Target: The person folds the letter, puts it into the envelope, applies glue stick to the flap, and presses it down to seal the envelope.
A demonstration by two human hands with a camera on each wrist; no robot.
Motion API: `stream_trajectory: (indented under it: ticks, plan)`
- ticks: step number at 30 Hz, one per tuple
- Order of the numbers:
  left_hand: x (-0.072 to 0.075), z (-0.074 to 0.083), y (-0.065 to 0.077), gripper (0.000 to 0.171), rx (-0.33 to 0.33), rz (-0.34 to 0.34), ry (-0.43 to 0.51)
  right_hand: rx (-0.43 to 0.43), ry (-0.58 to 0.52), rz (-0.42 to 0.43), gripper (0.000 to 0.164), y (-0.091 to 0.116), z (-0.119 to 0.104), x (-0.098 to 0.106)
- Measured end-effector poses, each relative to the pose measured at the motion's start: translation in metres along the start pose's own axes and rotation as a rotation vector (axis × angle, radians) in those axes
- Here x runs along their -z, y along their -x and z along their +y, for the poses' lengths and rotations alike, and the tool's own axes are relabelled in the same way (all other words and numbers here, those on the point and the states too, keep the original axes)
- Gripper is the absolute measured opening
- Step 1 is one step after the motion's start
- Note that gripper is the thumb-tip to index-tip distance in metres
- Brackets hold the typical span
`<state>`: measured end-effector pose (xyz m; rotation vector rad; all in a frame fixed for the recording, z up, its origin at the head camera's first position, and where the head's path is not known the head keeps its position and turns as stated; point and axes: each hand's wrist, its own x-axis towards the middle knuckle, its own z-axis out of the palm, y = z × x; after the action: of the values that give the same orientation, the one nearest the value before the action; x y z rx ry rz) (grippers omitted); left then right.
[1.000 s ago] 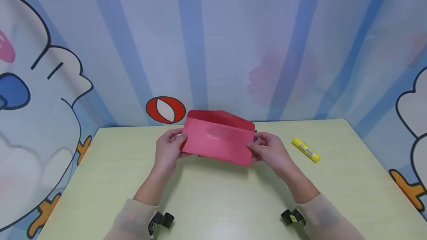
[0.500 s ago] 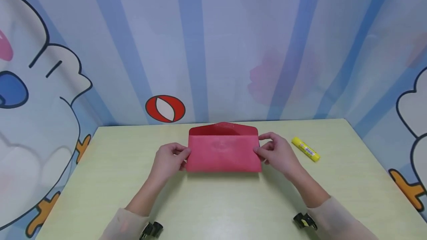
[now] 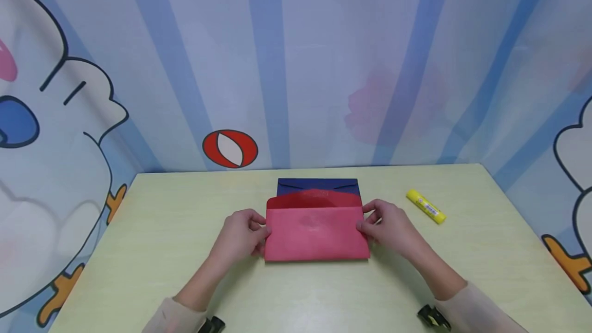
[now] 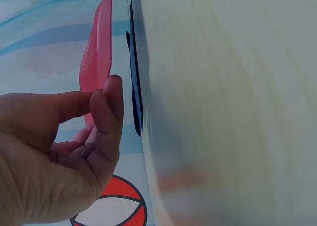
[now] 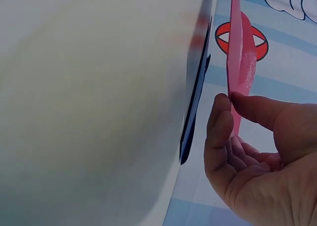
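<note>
A red envelope (image 3: 316, 235) with its flap raised is held level above the table, in front of the person. My left hand (image 3: 242, 235) pinches its left edge between thumb and fingers, and my right hand (image 3: 390, 225) pinches the right edge. Both wrist views show a gap between the red envelope (image 4: 103, 42) and the tabletop. Beneath and behind it lies a dark blue envelope (image 3: 318, 185), partly covered by the red one in the head view. The blue envelope (image 5: 195, 114) rests on the table in the right wrist view.
A yellow glue stick (image 3: 426, 206) lies on the table (image 3: 481, 251), to the right of my right hand. A printed cloth backdrop (image 3: 314, 66) rises behind the table's far edge. A small black wrist camera (image 3: 433, 317) sits by the right sleeve.
The red envelope, tilted a second ago, is now straight and has come nearer the person with both hands. More of the blue envelope shows behind it.
</note>
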<state>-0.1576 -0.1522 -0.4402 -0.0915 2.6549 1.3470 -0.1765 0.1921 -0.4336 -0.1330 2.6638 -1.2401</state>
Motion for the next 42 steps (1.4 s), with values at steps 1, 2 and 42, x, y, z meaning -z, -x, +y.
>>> stream_trajectory:
  ticks: [1, 2, 42]
  plan:
    - [-0.001, 0.001, 0.001, 0.026, 0.000, -0.011, -0.013, -0.004, 0.008, -0.007, 0.041, 0.001, 0.000, 0.000]
    - [-0.001, 0.001, 0.002, 0.028, 0.000, -0.020, -0.028, -0.008, 0.016, -0.014, 0.040, 0.001, 0.001, 0.000]
    - [-0.012, 0.004, 0.005, 0.041, 0.018, -0.147, -0.278, -0.133, 0.181, -0.156, 0.041, 0.003, 0.002, -0.006]
